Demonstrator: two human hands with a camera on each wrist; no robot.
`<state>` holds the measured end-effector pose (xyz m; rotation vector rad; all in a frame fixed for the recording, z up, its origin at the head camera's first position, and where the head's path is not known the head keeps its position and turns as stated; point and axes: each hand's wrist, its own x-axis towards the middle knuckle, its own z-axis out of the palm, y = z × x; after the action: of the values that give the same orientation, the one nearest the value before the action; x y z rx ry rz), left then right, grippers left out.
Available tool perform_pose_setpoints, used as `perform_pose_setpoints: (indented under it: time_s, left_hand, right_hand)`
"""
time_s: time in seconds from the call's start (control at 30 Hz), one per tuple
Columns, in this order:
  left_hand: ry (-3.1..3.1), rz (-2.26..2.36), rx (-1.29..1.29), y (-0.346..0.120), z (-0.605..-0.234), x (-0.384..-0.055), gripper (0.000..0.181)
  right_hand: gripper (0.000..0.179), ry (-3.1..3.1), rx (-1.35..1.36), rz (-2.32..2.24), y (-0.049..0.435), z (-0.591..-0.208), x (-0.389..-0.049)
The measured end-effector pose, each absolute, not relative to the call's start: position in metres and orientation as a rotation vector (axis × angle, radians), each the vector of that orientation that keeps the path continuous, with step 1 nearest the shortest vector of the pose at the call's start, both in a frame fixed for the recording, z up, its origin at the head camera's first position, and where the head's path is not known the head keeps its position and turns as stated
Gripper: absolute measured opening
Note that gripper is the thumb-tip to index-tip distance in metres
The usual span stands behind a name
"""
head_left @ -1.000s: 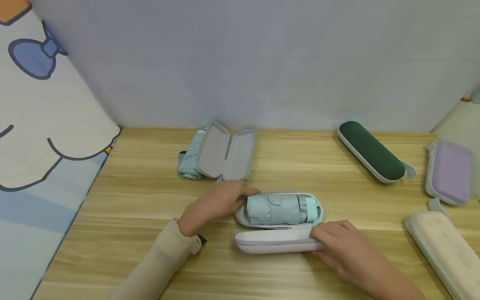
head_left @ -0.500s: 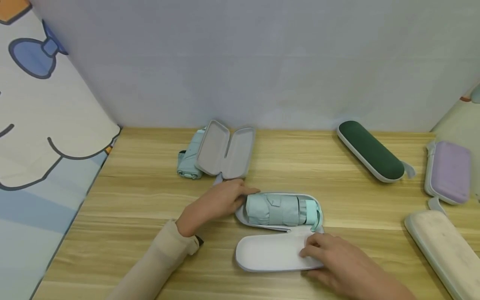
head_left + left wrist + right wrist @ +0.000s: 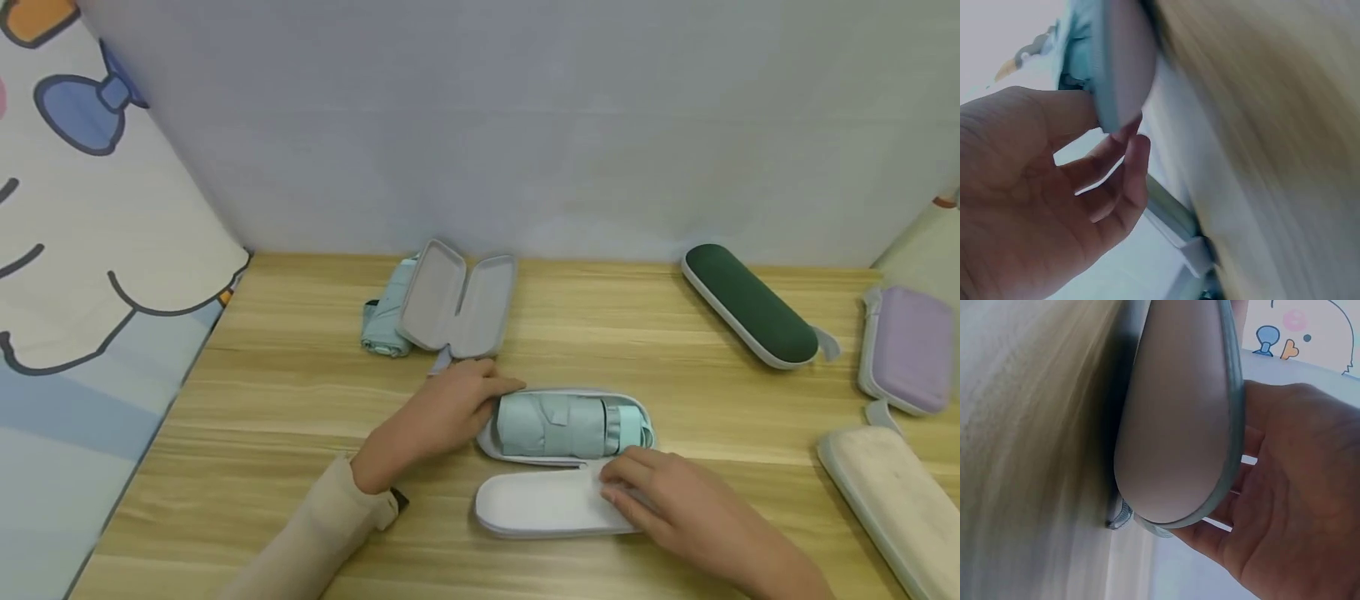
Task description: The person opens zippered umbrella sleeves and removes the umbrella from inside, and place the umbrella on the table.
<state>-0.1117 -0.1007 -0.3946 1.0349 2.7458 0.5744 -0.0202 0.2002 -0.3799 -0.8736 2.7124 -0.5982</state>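
Note:
A long hard-shell case with a pale pink outside [image 3: 1175,425] lies opened at the middle of the table in the head view. Its far half [image 3: 489,443] bears a folded mint-green umbrella [image 3: 555,425] with a strap at the right end. The near half, a lid with a white inside [image 3: 540,504], tips toward me. My left hand [image 3: 450,408] grips the left end of the far half, thumb at the rim and fingers under the shell in the left wrist view. My right hand [image 3: 690,512] holds the lid's right end, fingers over its inner side.
Behind the left hand stands an opened grey case [image 3: 483,312], overlapping another mint-green folded umbrella [image 3: 386,312]. To the right lie a dark green case [image 3: 750,304], a purple case [image 3: 911,346] and a cream case [image 3: 892,492]. A pale cloth wall [image 3: 525,125] backs the table.
The lid has tipped down toward me, so its white inside shows instead of its pink edge. My right hand's fingers have moved onto the inner side; my left hand has stayed in place.

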Motion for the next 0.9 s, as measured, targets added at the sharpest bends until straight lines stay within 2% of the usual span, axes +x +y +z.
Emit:
perform_pose_setpoints:
  time_s: [0.13, 0.23, 0.4, 0.67, 0.9]
  left_hand:
    - [2.842, 0.622, 1.121, -0.095, -0.384, -0.100, 0.044]
    - [2.874, 0.603, 1.306, -0.085, -0.379, -0.090, 0.038]
    - [2.844, 0.305, 1.554, -0.068, -0.377, -0.077, 0.035]
    - [2.873, -0.043, 1.524, -0.051, -0.383, -0.070, 0.064]
    - [2.973, -0.162, 1.472, -0.042, -0.387, -0.071, 0.060]
  right_hand:
    - [0.010, 2.769, -0.942, -0.621, 0.200, -0.383, -0.020]
    - [0.009, 2.781, -0.973, -0.632, 0.201, -0.384, -0.021]
    - [0.011, 2.760, -0.975, -0.632, 0.201, -0.388, -0.021]
    - [0.012, 2.763, -0.971, -0.628, 0.201, -0.388, -0.021]
    - [0.013, 2.771, -1.026, -0.613, 0.200, -0.390, -0.019]
